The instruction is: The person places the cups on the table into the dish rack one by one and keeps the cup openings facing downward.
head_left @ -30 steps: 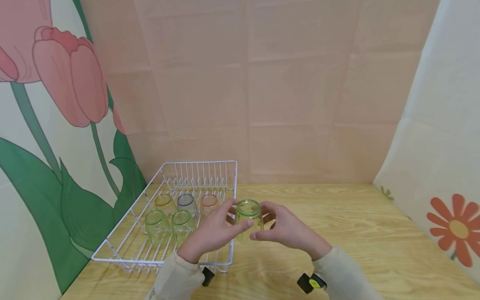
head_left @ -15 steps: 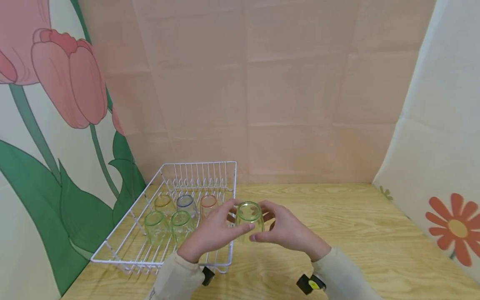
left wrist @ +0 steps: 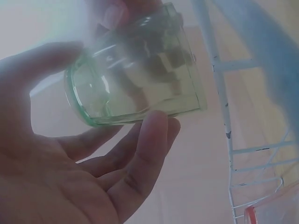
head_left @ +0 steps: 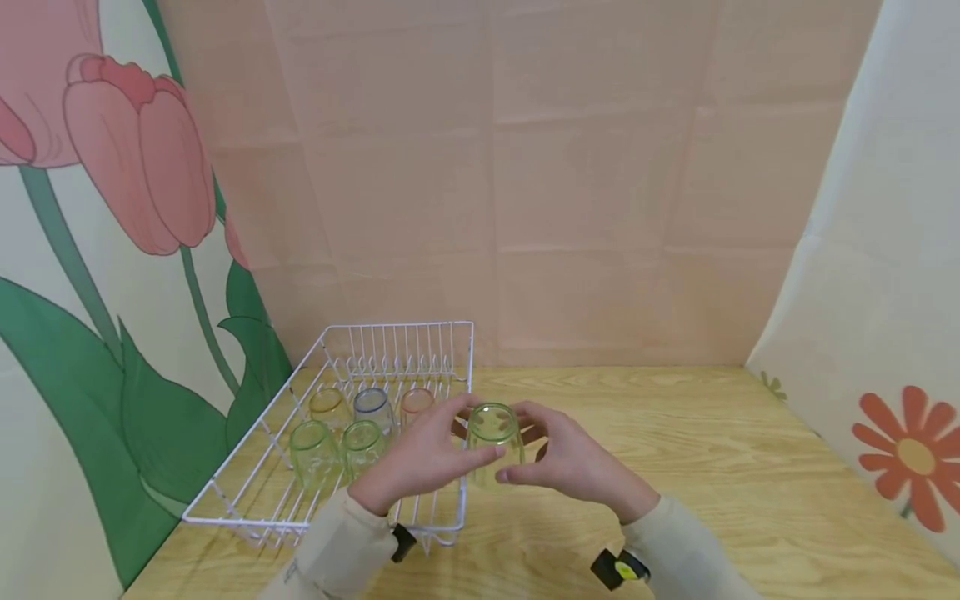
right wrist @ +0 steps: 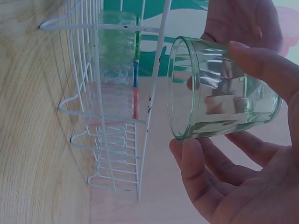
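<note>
A clear green-tinted drinking glass [head_left: 495, 437] is upside down, its base up, held above the table just right of the rack. My left hand [head_left: 423, 454] holds it from the left, with thumb and fingers around its side. From the right, my right hand [head_left: 573, 454] grips the same glass with thumb and fingertips. In the right wrist view the glass's wide mouth [right wrist: 181, 88] faces the table side. The left wrist view shows the glass [left wrist: 140, 74] between my thumb and fingers.
A white wire dish rack [head_left: 217, 500] stands on the wooden table [head_left: 675, 467] at left. In it are upside-down glasses: two green [head_left: 313, 454], one amber [head_left: 330, 407], one blue [head_left: 372, 408], one red [head_left: 417, 404]. A pink cloth [head_left: 600, 208] hangs behind.
My left forearm and hand have shifted slightly left. The held glass has moved a little left, still between both hands. The glasses in the rack stay where they were.
</note>
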Demonstrator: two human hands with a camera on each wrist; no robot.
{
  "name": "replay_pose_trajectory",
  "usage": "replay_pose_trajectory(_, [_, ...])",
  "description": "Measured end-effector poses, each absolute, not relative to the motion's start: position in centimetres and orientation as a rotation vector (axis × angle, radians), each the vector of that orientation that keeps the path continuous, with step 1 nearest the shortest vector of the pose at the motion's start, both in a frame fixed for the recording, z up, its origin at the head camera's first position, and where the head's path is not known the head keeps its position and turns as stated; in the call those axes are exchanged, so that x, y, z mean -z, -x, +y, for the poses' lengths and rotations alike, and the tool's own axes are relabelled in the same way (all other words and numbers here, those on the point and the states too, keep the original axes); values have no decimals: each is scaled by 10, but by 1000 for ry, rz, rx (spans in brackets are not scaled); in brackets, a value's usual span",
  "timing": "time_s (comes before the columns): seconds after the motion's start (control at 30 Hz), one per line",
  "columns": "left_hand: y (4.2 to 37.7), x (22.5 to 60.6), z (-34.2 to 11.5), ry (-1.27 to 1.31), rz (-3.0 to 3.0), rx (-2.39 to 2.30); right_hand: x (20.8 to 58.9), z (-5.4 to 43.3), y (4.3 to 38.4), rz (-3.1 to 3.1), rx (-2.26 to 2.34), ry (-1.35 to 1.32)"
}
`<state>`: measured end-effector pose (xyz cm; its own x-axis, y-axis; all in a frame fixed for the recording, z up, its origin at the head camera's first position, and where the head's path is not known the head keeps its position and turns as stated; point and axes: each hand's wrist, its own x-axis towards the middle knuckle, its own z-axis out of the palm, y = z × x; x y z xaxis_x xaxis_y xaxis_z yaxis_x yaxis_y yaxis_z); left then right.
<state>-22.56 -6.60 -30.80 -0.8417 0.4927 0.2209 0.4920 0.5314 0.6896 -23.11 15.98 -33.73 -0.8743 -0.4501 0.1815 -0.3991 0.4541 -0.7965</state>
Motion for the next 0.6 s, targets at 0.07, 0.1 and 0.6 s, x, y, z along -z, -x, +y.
replay_pose_trajectory(0.07, [225,307,-68,-875,2755,-1226,338,159,231,2616,1428,765])
replay_pose_trajectory(0.1, [224,307,-69,-868,2757,-1225,338,159,231,2608,1432,765])
replay_pose_trajectory(0.6, [228,284,-94,-572,2933,-1270,340,166,231,2604,1392,753])
